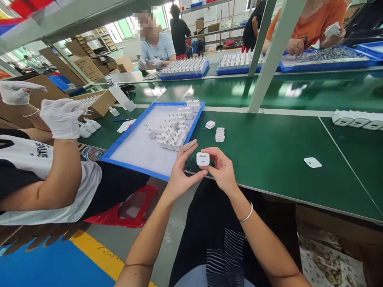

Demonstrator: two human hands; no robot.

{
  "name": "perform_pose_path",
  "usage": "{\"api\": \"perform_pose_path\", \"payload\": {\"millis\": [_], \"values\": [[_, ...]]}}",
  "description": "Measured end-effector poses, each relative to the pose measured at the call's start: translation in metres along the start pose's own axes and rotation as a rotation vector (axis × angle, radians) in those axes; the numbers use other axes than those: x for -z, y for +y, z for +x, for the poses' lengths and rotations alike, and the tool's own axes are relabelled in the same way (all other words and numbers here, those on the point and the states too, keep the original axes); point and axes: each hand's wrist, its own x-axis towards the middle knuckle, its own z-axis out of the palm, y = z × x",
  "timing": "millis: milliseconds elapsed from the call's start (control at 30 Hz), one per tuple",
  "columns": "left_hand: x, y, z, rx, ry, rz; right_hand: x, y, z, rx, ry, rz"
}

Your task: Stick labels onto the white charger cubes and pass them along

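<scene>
A small white charger (202, 159) with dark lettering and a port slot faces me, pinched between the thumb and fingers of my right hand (222, 169). My left hand (184, 169) is beside it, thumb and fingers spread around its left side; the thumb tip comes close under the charger, and I cannot tell whether it touches. Just beyond my hands lie a stack of thin white pieces (220, 134) and a smaller white pile (210, 124). To the left, a blue-rimmed tray (134, 170) carries several white plug chargers (172, 135), pins up.
A flat white piece (312, 162) lies on the green table (269, 147), with a row of white chargers (357, 119) farther right. A gloved co-worker (61, 117) sits at left. A metal post (271, 59) rises behind the table; other people work beyond it.
</scene>
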Motion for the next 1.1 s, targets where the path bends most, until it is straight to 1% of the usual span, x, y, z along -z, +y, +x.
{"api": "perform_pose_path", "payload": {"millis": [100, 200, 267, 400, 467, 600, 700, 767, 800, 933, 1033, 1100], "values": [[-0.006, 0.003, 0.001, 0.040, -0.039, -0.109, 0.000, -0.001, -0.001, 0.035, -0.018, 0.000], [-0.014, 0.005, 0.003, 0.123, 0.003, -0.247, 0.000, -0.001, -0.002, 0.071, -0.024, -0.011], [-0.018, 0.005, 0.004, 0.166, 0.038, -0.282, 0.000, -0.001, -0.002, 0.079, -0.016, -0.014], [-0.024, 0.003, 0.007, 0.183, 0.072, -0.303, 0.000, -0.001, -0.003, 0.092, 0.021, -0.039], [-0.023, 0.002, 0.007, 0.179, 0.073, -0.310, 0.000, -0.001, -0.003, 0.091, 0.029, -0.051], [-0.014, -0.001, 0.004, 0.147, -0.001, -0.295, 0.000, -0.002, -0.005, 0.038, 0.019, -0.020], [-0.007, -0.002, 0.000, 0.119, -0.044, -0.252, -0.002, -0.003, -0.007, -0.003, 0.049, -0.004], [-0.005, -0.003, -0.003, 0.112, -0.042, -0.218, -0.003, -0.004, -0.008, -0.020, 0.076, 0.006], [-0.005, -0.003, -0.004, 0.108, -0.024, -0.196, -0.004, -0.005, -0.009, -0.030, 0.083, 0.019], [-0.006, -0.001, -0.010, 0.057, 0.121, -0.092, -0.004, -0.007, -0.009, -0.085, 0.058, 0.147], [-0.004, 0.000, -0.017, 0.021, 0.160, -0.069, -0.003, -0.010, -0.008, -0.116, -0.005, 0.238], [-0.004, 0.000, -0.023, 0.021, 0.185, -0.085, -0.001, -0.011, -0.008, -0.132, -0.055, 0.234]]}}
